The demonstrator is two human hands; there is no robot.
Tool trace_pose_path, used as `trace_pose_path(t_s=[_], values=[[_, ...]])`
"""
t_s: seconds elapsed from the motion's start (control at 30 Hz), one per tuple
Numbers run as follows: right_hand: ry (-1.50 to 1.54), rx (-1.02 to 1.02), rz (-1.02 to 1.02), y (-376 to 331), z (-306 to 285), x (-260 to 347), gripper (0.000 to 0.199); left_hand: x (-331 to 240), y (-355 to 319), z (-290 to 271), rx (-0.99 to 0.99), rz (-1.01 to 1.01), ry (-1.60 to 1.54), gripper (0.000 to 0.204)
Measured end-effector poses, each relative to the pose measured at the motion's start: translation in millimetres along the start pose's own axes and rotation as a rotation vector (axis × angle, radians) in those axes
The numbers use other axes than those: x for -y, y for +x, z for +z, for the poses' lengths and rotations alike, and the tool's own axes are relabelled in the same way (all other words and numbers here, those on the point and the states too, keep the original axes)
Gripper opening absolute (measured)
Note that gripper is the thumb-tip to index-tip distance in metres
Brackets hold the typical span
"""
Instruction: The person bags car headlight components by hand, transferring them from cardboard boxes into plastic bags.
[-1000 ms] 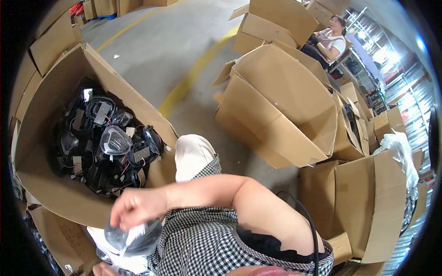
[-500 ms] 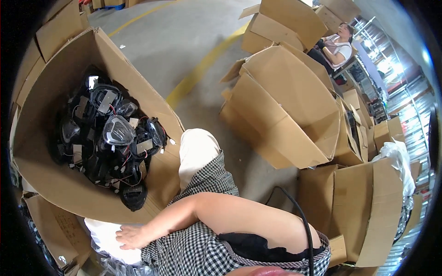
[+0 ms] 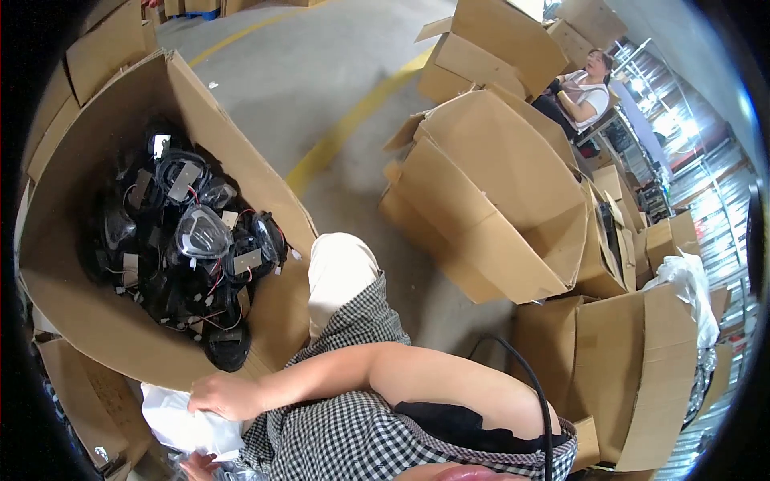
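Observation:
My right hand has its fingers curled and closed on crumpled white material at the lower left; whether this is cloth or a bag I cannot tell. Just below it, my left hand shows only in part, with bent fingers beside clear plastic. What that hand holds is hidden. Close by stands a large open cardboard box with several black vehicle lamps inside. One clear-lensed lamp lies on top of the heap, among wires with white connectors.
My knee touches the box side. A big open carton stands across the yellow floor line. Another open carton is at the right. A black cable runs over my shoulder. Farther back sits a person.
My right hand has lifted slightly off its flat rest, and its fingers have closed on the white material. My left hand has come into view below it. The view has shifted slightly.

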State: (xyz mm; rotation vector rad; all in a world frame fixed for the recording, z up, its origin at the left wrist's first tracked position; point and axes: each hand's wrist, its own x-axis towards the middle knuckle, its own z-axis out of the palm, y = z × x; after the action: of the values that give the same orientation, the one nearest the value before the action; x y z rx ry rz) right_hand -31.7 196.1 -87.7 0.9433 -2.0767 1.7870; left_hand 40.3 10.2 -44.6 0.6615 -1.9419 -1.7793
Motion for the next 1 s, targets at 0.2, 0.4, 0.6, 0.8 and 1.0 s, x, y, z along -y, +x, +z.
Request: trace_pose_path(t_s=[0.2, 0.4, 0.6, 0.8, 1.0], values=[[-0.348, 0.106, -0.540, 1, -64, 57, 0.015, -6, 4, 15, -0.078, -0.209, -0.236, 0.023], [-0.419, 0.099, -0.294, -22, -116, 37, 0.037, 29, 12, 60, 0.529, -0.148, -0.424, 0.011], [-0.355, 0.206, 0.305, -11, -107, 31, 0.032, 7, -39, 100, 0.638, -0.481, -0.462, 0.023], [-0.909, 0.122, 0.631, -51, -151, -56, 0.013, -2, 0, 81, 0.723, -0.611, -1.213, 0.032], [-0.809, 0.258, 0.481, -39, -156, -32, 0.065, -9, 16, 76, 0.541, -0.447, -0.503, 0.006]])
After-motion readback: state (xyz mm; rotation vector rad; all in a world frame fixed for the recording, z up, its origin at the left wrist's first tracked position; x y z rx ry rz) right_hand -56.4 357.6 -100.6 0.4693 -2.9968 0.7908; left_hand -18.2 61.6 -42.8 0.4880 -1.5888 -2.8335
